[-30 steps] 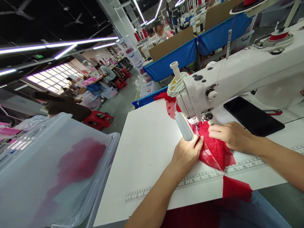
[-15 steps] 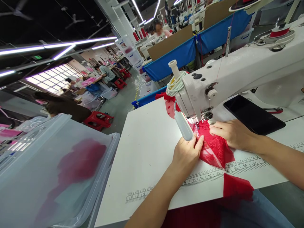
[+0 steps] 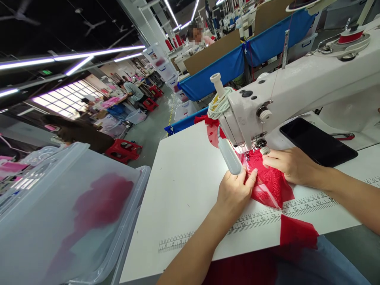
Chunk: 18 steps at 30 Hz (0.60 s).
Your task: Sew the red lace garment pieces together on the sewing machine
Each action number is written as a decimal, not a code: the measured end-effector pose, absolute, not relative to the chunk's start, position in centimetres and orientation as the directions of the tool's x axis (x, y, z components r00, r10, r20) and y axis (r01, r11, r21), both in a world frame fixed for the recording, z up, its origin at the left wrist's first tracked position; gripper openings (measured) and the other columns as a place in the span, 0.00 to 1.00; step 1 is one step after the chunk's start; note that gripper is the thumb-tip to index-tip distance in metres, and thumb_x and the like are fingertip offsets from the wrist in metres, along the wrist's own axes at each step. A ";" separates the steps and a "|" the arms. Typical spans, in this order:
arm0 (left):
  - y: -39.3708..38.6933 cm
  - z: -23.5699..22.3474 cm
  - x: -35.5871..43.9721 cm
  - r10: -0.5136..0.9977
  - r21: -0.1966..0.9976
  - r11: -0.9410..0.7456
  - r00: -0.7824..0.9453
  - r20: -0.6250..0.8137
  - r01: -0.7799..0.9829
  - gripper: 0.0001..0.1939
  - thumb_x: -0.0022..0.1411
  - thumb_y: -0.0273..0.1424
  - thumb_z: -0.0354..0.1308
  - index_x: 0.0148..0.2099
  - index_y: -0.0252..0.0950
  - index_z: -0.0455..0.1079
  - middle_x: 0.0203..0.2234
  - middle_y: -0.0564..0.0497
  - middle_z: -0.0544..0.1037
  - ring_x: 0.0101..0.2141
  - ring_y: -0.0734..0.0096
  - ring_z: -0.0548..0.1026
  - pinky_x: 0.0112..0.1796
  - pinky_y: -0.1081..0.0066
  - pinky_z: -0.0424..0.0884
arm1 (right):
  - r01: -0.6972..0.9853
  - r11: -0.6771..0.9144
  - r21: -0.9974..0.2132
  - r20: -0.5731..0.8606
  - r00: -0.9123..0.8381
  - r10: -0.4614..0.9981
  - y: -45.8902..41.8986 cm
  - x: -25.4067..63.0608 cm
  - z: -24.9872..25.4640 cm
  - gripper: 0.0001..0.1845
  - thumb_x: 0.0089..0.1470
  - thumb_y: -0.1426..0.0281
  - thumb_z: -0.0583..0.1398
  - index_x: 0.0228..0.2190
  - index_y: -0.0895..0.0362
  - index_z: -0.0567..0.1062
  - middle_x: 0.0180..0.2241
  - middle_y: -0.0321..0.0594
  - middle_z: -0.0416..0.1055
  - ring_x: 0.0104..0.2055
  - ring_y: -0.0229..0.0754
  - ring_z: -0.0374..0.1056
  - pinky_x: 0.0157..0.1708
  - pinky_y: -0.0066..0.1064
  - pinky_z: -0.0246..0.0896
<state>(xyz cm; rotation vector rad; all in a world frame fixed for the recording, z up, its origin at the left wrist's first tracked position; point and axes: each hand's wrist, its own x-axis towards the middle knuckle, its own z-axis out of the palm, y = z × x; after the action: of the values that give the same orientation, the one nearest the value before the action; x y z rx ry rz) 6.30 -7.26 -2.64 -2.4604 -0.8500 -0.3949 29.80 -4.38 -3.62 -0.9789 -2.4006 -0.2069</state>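
A piece of red lace fabric point(image 3: 271, 186) lies on the white table point(image 3: 184, 186) under the head of a white sewing machine point(image 3: 299, 89). My left hand point(image 3: 234, 192) presses on its left edge, fingers together, just below the machine's small lamp point(image 3: 230, 156). My right hand point(image 3: 289, 164) rests on the fabric's right side close to the needle, fingers bent and pinching the cloth. More red fabric point(image 3: 297, 233) hangs over the table's front edge onto my lap.
A clear plastic bin point(image 3: 68, 213) with red cloth inside stands at the left. A black phone point(image 3: 317, 142) lies on the machine bed at the right. A printed ruler point(image 3: 255, 219) runs along the table front. Other workers sit at stations behind.
Both hands have crept slightly up toward the needle with the fabric. The view has shifted a little; otherwise nothing differs.
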 end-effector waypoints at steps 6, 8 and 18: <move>-7.2 -2.6 6.3 0.492 -0.364 -0.676 0.760 0.424 0.640 0.19 0.66 0.17 0.53 0.55 0.35 0.73 0.46 0.40 0.80 0.36 0.64 0.76 0.32 0.68 0.70 | 0.672 0.737 -0.071 0.551 -0.590 0.590 -4.3 29.8 -3.4 0.13 0.52 0.83 0.49 0.24 0.55 0.64 0.24 0.34 0.63 0.21 0.35 0.49 0.20 0.30 0.38; -7.2 -2.6 6.2 0.502 -0.360 -0.681 0.765 0.404 0.638 0.20 0.66 0.17 0.53 0.57 0.34 0.72 0.47 0.40 0.79 0.38 0.64 0.76 0.34 0.67 0.70 | 0.669 0.739 -0.084 0.550 -0.587 0.594 -4.3 29.8 -3.4 0.14 0.52 0.83 0.48 0.25 0.55 0.66 0.24 0.34 0.63 0.21 0.35 0.50 0.20 0.30 0.38; -7.0 -2.4 6.1 0.534 -0.343 -0.678 0.757 0.377 0.650 0.19 0.68 0.18 0.51 0.57 0.34 0.71 0.48 0.39 0.79 0.38 0.63 0.75 0.35 0.66 0.70 | 0.681 0.710 -0.179 0.497 -0.560 0.662 -4.2 29.8 -3.4 0.13 0.49 0.84 0.48 0.24 0.55 0.65 0.24 0.36 0.61 0.23 0.36 0.51 0.22 0.30 0.40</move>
<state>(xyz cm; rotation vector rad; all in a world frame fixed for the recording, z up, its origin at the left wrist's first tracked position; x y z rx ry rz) 6.13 -6.96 -2.40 -2.4928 -0.8952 -0.3397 29.77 -4.15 -3.38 -1.0226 -2.3745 -0.0457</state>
